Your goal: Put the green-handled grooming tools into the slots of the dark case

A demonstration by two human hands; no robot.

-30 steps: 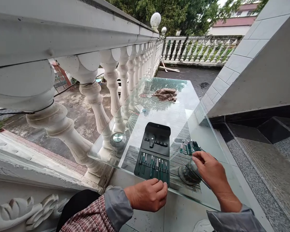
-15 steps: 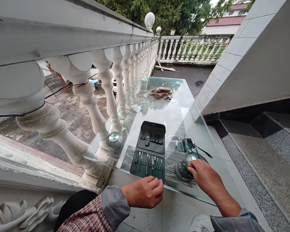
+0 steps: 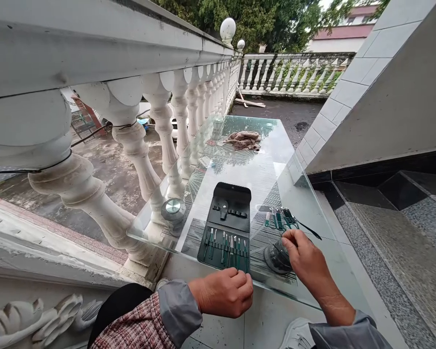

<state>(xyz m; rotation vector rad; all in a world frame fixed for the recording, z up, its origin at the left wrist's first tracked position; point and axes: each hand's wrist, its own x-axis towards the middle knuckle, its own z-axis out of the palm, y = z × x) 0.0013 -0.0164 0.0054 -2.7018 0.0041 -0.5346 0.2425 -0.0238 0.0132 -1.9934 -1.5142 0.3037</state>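
Observation:
A black manicure case (image 3: 229, 222) lies unfolded on the glass table, with several slim green-handled tools (image 3: 227, 247) in the loops of its lower half. The loops of its upper half hold nothing. My left hand (image 3: 225, 292) is closed at the case's near edge, its fingertips bunched; whatever they may pinch is hidden. Over the near right part of the table, my right hand (image 3: 308, 259) pinches a thin dark tool (image 3: 276, 248), its kind too small to tell. Just beyond that hand, nail clippers, scissors and other green-handled tools (image 3: 281, 219) lie in a group.
The glass table (image 3: 245, 169) has round metal-capped supports (image 3: 173, 213) beneath it. A crumpled brown cloth (image 3: 244, 140) lies toward the far end. White balusters (image 3: 141, 155) run along the left; stone steps (image 3: 392, 242) rise on the right.
My left hand has shifted slightly right along the case's near edge. My right hand has risen a little toward the grouped tools, still pinching. The case and tools lie as before.

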